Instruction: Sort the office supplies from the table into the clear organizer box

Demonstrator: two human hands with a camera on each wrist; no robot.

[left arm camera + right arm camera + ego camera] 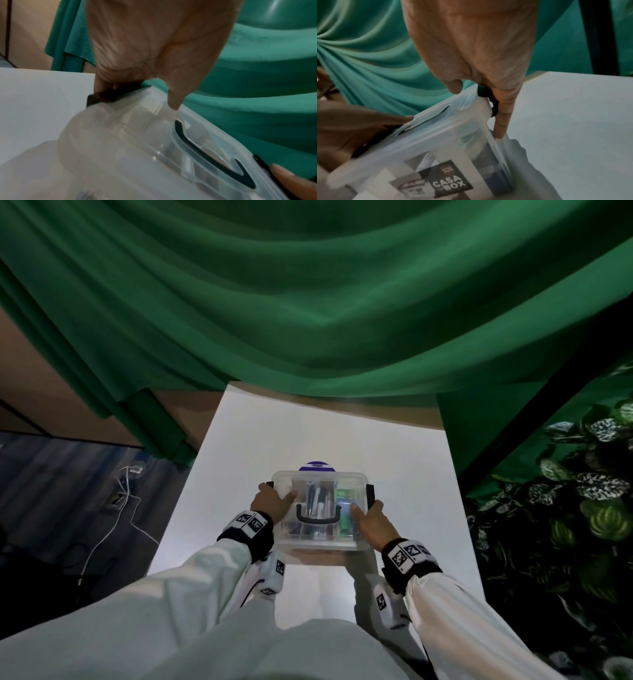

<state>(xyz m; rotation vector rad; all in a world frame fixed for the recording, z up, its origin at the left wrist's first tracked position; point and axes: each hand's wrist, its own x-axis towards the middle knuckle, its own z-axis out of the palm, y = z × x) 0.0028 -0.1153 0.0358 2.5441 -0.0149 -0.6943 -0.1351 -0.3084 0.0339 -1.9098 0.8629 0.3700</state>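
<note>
The clear organizer box stands lidded on the white table, with a black carry handle lying flat on the lid. Pens and a green item show through the plastic. My left hand grips the box's left end, fingers curled over the black latch and thumb on the lid. My right hand grips the right end, fingers running down over the other latch, thumb above the lid. A "CASA BOX" label is on the front wall.
A purple and white round object lies on the table just behind the box. A green curtain hangs over the table's far edge. Leafy plants stand to the right, and a white cable lies on the floor to the left.
</note>
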